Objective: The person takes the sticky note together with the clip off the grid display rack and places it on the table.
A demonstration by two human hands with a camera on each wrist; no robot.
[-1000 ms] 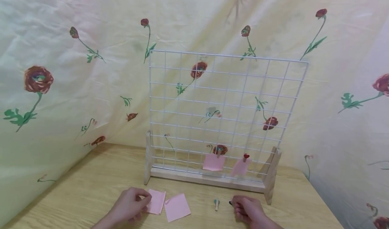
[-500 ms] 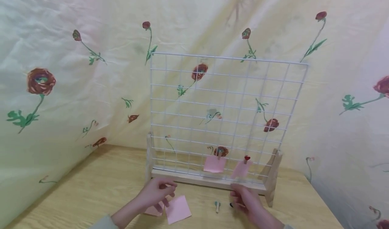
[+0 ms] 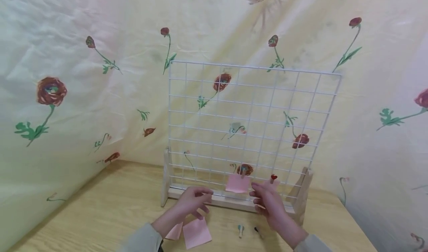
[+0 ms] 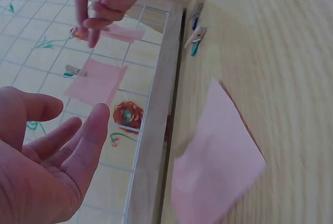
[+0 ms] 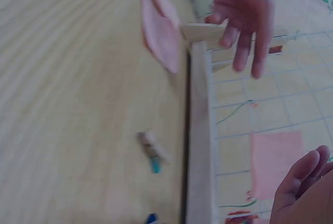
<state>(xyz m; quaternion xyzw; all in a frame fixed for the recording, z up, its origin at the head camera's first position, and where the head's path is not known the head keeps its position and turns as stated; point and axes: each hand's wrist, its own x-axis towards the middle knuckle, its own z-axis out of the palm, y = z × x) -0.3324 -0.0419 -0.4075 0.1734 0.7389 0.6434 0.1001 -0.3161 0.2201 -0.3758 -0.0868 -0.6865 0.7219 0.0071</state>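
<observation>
My left hand (image 3: 194, 203) hovers empty in front of the wooden base bar, fingers spread and loosely bent. My right hand (image 3: 270, 203) is raised before the white wire grid (image 3: 230, 126), between two clipped pink notes, with nothing seen in it. The left note (image 3: 237, 184) hangs from a small wooden peg; the right note (image 3: 272, 185), under a red heart peg (image 3: 274, 177), is partly hidden by my right hand. Two more pink notes lie on the table, one (image 3: 197, 233) in full view and one (image 3: 175, 231) partly behind my left arm.
A peg with a teal top (image 3: 240, 231) and a dark-topped peg (image 3: 258, 232) lie on the table in front of the stand. Wooden side supports (image 3: 166, 177) hold the grid. Flower-printed cloth (image 3: 140, 59) hangs behind and at both sides.
My left hand has risen from the table notes and moved right toward the grid. My right hand has left the dark-topped peg and moved up to the hanging notes.
</observation>
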